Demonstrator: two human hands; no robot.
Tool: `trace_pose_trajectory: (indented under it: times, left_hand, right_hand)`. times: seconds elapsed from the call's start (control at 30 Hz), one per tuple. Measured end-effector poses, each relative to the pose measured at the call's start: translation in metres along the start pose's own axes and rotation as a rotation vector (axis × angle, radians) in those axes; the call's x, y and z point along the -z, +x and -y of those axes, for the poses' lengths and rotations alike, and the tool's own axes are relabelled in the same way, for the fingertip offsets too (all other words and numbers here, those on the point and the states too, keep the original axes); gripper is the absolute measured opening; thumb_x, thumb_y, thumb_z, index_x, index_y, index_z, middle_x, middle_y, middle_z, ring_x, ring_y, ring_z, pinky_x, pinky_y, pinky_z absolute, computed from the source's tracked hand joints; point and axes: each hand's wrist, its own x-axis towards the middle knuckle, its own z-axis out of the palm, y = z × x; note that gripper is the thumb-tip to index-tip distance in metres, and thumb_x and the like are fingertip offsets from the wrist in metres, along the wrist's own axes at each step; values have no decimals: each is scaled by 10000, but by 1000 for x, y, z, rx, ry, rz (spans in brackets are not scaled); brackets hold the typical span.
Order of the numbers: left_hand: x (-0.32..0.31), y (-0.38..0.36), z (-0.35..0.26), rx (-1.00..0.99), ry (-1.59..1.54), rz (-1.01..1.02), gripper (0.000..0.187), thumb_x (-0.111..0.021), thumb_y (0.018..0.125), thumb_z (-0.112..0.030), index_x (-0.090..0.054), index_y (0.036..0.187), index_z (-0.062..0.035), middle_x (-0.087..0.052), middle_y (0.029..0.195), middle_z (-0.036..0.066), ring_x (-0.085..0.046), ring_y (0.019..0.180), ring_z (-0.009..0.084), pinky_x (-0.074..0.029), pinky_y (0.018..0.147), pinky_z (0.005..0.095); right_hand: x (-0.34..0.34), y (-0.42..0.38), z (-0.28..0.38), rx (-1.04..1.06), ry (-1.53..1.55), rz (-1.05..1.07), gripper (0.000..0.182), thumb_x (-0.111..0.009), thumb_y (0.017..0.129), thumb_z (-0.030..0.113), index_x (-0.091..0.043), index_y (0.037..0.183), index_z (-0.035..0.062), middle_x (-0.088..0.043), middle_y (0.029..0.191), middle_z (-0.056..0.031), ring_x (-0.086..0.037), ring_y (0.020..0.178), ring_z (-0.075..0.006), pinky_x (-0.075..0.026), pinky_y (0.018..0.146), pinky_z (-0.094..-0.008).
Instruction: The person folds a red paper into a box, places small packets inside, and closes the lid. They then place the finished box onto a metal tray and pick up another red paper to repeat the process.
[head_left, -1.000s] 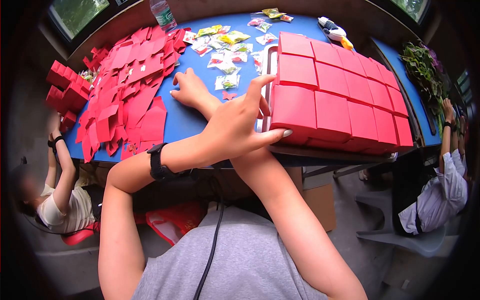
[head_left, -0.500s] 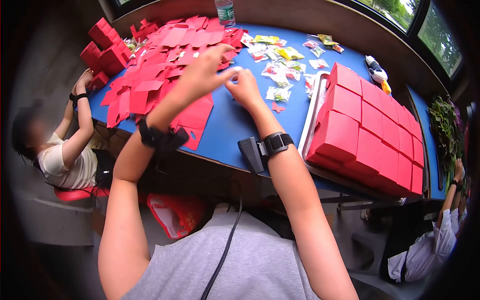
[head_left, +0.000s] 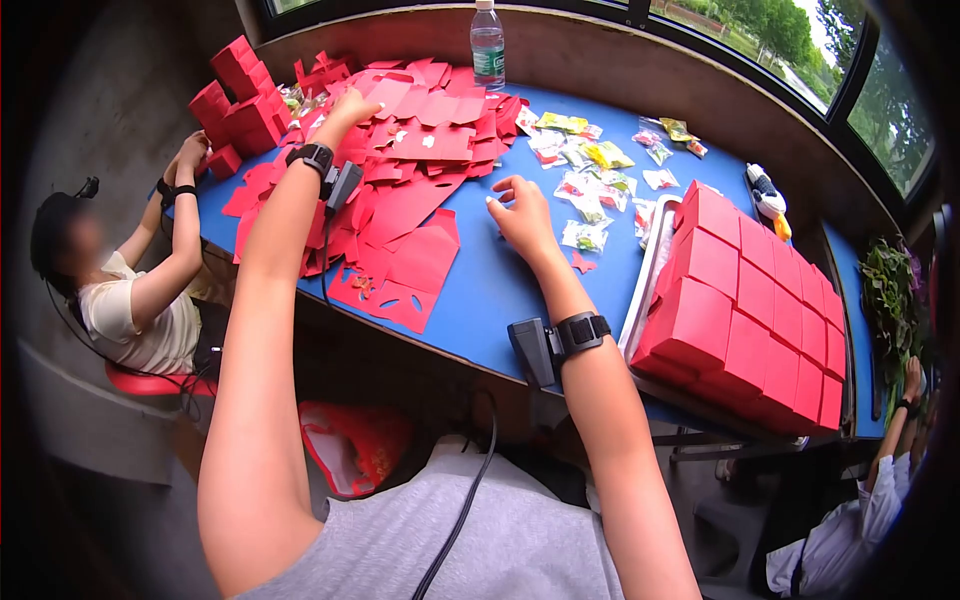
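A person seated at a blue table reaches out with both bare arms, each wrist wearing a black band. The left hand stretches far forward onto a wide pile of flat red paper cutouts covering the left part of the table; its fingers curl down into the sheets, though whether they grip one cannot be told. The right hand rests on the bare blue surface just right of the pile, fingers loosely spread and bent, holding nothing. Just beyond it lie small clear packets of sweets (yellow, green and red wrappers). To the right, a tray carries folded red boxes packed in tight rows. More red boxes are stacked at the far left corner, and a water bottle stands upright at the table's far edge. Another person sits at the left side.
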Motion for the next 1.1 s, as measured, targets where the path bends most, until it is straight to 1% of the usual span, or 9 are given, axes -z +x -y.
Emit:
trace_pose_trajectory:
  times: [0.07,0.13,0.17,0.47,0.53,0.67,0.87,0.97,1.1]
  left_hand:
    - [-12,7,7,10,16,-69,555,-672,712,-393,-586,1001,72,-598,1065,268,-615,964,340,-502,745,402]
    - [-17,19,19,206,-385,304,307,-641,775,-266,-628,878,22,-660,802,169,-652,638,226,-460,457,334]
    - [-19,30,30,175,-607,480,154,-609,808,-166,-628,777,-17,-599,594,61,-518,408,108,-314,340,232]
    - [-4,35,29,50,-453,426,177,-644,783,-160,-652,883,-14,-495,560,-20,-423,441,53,-299,369,200]
    - [20,25,24,-7,-121,432,372,-698,744,-328,-663,919,-2,-607,780,83,-592,649,179,-485,522,311]
    - [77,-23,5,-3,74,672,643,-664,745,-488,-542,1174,-23,-591,1084,149,-619,898,263,-524,703,402]
    - [84,-22,2,-198,183,575,698,-661,739,-492,-488,1209,-5,-575,1066,147,-606,860,249,-519,689,398]
    - [86,5,-30,-176,65,476,674,-665,743,-463,-492,1205,-4,-593,1043,150,-604,868,260,-515,700,405]
    - [104,49,-92,-116,26,462,680,-649,760,-459,-465,1239,-13,-567,1124,152,-595,933,280,-512,714,395]
  right_hand:
    - [1,-1,0,-6,-8,0,265,-643,739,151,-562,952,15,-532,921,-163,-578,829,-277,-477,742,-366]
    - [2,-2,1,11,-20,-13,258,-642,743,149,-565,951,17,-535,917,-164,-579,812,-274,-477,741,-366]
    - [2,-1,1,-3,-3,-10,253,-642,745,149,-567,947,17,-536,914,-163,-578,809,-272,-479,736,-365]
    - [2,1,4,-3,-59,6,227,-636,750,151,-565,920,18,-535,895,-156,-573,813,-272,-482,711,-362]
    - [1,2,5,21,-111,9,227,-631,752,150,-559,921,16,-527,898,-152,-570,820,-272,-481,708,-365]
    - [0,4,6,15,-64,60,240,-647,733,193,-596,885,15,-612,809,-137,-609,741,-257,-484,667,-353]
    - [-2,-2,24,-36,-16,340,425,-727,674,353,-607,943,46,-626,806,-105,-618,739,-249,-484,656,-335]
    - [1,-23,38,183,-284,390,564,-755,663,390,-556,1117,120,-529,951,-111,-567,897,-262,-470,782,-347]
    - [2,-29,42,194,-343,387,509,-723,709,353,-555,1124,111,-496,1010,-127,-573,899,-280,-477,788,-360]
